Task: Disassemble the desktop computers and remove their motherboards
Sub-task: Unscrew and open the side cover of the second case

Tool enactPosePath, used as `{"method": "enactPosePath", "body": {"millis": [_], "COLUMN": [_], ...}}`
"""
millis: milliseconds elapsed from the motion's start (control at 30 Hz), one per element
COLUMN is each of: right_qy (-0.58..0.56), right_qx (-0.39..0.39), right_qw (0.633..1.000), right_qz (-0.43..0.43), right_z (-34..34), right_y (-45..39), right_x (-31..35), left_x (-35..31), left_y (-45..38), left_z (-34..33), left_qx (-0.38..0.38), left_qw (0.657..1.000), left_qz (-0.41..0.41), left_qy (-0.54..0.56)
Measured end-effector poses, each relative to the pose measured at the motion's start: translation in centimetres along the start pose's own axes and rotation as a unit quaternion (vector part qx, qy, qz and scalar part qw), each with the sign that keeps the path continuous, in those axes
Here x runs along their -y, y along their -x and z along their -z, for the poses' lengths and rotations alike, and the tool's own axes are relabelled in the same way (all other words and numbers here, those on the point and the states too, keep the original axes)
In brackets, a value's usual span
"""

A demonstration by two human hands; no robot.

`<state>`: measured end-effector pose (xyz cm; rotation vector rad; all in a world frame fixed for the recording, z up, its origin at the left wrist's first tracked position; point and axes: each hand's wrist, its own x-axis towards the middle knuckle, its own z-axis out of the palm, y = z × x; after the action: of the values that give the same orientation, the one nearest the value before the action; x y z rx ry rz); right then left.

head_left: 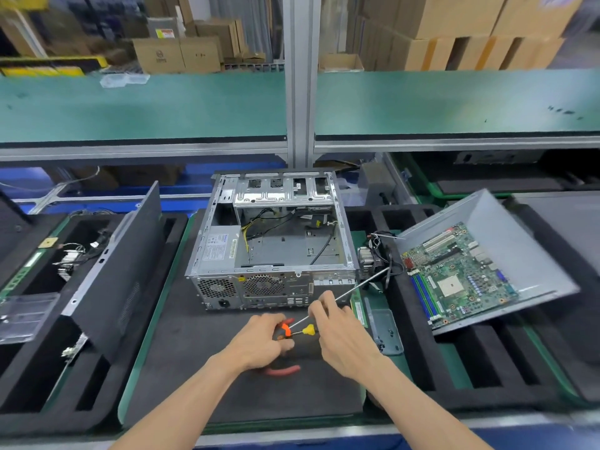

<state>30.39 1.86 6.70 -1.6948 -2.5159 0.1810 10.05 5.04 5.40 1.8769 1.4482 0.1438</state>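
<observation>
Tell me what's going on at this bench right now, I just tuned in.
A person is stripping a desktop computer case that sits open on a black foam mat. Its motherboard is already out, lying on a grey side panel to the right. A power supply and loose cables remain inside the case. In front of it, the left hand grips a tool with orange handles, and the right hand pinches the shaft of a long screwdriver with a yellow end.

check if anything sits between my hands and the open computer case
Nothing visible does. Both hands, left hand and right hand, are on the tools just in front of the case, with only bare black mat between them and its rear panel.
</observation>
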Motion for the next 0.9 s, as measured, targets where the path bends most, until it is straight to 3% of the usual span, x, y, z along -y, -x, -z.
{"method": "enactPosePath", "body": {"millis": [167,333,900], "right_qy": [0.012,0.018,0.021], "right_qx": [-0.058,-0.002,-0.031], "right_qw": [0.998,1.0,0.997], "right_qz": [-0.006,0.002,-0.07], "right_z": [2.5,4.0,10.1], "right_y": [1.7,2.9,6.5], "right_x": [-0.9,-3.3,-12.4], "left_x": [-3.0,-6.5,-17.6], "left_y": [0.2,0.3,-5.1], "left_z": [0.1,-0.1,-2.0], "left_qx": [-0.001,-0.006,-0.007], "left_qw": [0.999,0.995,0.984], "left_qz": [-0.033,-0.099,-0.152], "left_qy": [-0.002,-0.033,-0.094]}}
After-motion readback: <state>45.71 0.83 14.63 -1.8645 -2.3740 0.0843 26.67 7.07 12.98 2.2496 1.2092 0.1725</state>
